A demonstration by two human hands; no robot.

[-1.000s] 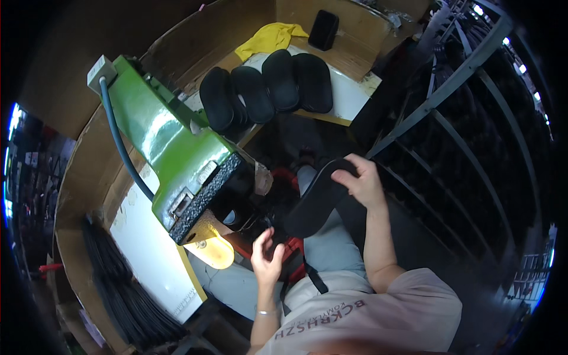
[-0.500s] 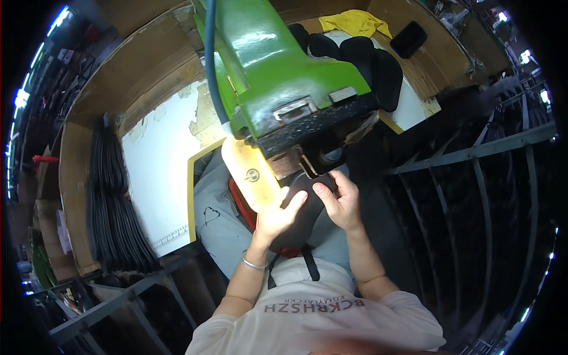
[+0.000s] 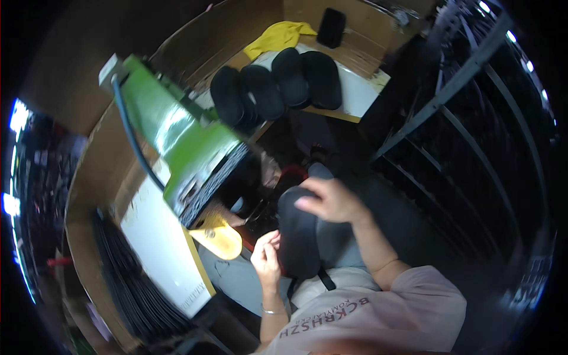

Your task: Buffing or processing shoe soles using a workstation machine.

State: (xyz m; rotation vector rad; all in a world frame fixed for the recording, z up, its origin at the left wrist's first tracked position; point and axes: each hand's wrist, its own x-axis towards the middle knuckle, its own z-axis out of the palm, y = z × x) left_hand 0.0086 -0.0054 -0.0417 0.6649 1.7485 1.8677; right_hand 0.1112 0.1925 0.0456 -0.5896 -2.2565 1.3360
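Note:
A black shoe sole, long with rounded ends, stands in front of my body above my lap. Gripping its upper end is my right hand, with the thumb on the near face and the fingers at the far edge. Close to the sole's left edge is my left hand, its fingers loosely curled and a little apart; whether the fingertips touch the edge is hard to tell. Left of the sole is the green machine head, with a dark working end and a yellow part beneath it.
Several black soles lie on the white board at the back, near a yellow cloth and a small black piece. A row of black strips lines the left board. Metal rails stand at right.
The sole has come out from under the machine head toward my body. My right hand now grips its upper end; my left hand has let go. The view has turned and shifted right.

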